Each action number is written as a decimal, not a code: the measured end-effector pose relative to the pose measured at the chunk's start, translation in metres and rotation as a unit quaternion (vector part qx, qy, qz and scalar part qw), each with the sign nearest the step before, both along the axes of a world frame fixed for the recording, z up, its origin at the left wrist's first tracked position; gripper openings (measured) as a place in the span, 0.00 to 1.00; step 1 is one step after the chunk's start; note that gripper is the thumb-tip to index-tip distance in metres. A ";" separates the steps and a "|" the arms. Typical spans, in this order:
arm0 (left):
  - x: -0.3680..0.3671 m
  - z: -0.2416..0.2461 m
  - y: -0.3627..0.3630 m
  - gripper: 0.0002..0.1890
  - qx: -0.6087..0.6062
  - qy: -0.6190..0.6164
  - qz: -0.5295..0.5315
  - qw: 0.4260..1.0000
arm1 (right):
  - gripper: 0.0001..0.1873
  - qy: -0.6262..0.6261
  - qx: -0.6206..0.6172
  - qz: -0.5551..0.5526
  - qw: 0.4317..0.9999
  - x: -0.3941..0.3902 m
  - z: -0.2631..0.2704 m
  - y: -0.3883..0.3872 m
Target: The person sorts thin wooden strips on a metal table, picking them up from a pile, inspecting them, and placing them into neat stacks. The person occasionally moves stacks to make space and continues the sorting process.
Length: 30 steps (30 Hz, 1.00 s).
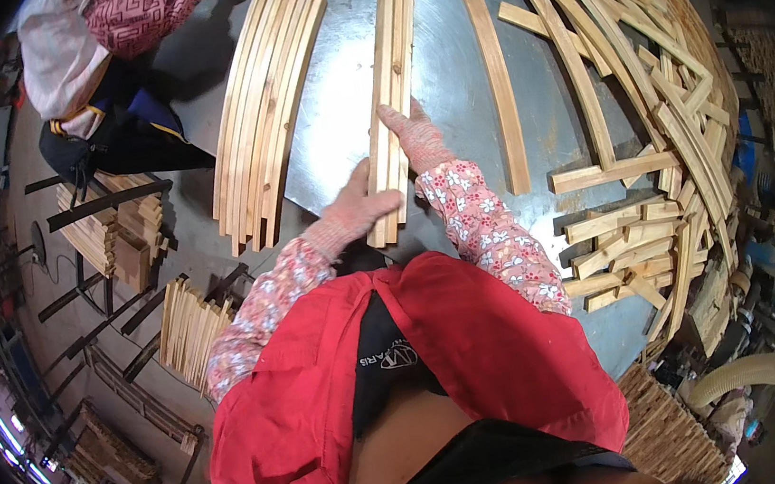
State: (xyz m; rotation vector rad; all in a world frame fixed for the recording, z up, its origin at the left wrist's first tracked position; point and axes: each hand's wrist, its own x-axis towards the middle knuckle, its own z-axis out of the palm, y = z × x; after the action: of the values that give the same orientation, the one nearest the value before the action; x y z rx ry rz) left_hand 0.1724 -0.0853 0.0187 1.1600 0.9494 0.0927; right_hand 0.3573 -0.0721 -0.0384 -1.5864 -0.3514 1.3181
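My left hand (357, 207), in a knitted glove, grips the near end of a small bundle of wooden strips (392, 83). Farther along, my right hand (416, 137), gloved too, clasps the same bundle from its right side, with the thumb over the top. The strips lie side by side and point away from me over the metal tabletop (440, 42). To their left lies a wider row of wooden strips (269, 112). One single wooden strip (494, 79) rests apart on the right.
A jumbled pile of wood strips (664, 88) covers the table's right side, with short wood pieces (624, 244) nearer me. At the upper left a co-worker (102, 66) stands by the table. Stacked wood (118, 233) and more strips (189, 325) sit on metal racks below left.
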 end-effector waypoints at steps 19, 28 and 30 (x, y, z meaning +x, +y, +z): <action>-0.054 0.037 0.031 0.50 0.537 0.465 -0.208 0.672 | 0.43 -0.421 -0.045 0.514 0.746 -0.056 0.047 0.063; 0.002 0.009 0.021 0.41 0.455 0.197 -0.089 0.864 | 0.36 -0.468 -0.207 0.052 0.858 0.125 -0.001 -0.028; 0.035 -0.046 -0.002 0.38 0.341 0.091 -0.011 0.936 | 0.32 -0.194 -0.049 -0.037 0.979 0.117 -0.030 -0.021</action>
State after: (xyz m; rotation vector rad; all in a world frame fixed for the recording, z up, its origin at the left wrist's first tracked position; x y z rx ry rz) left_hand 0.2076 -0.0869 -0.0276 1.8439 1.1046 0.3204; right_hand 0.4739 -0.0927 -0.0686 -1.9243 -0.4660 0.9778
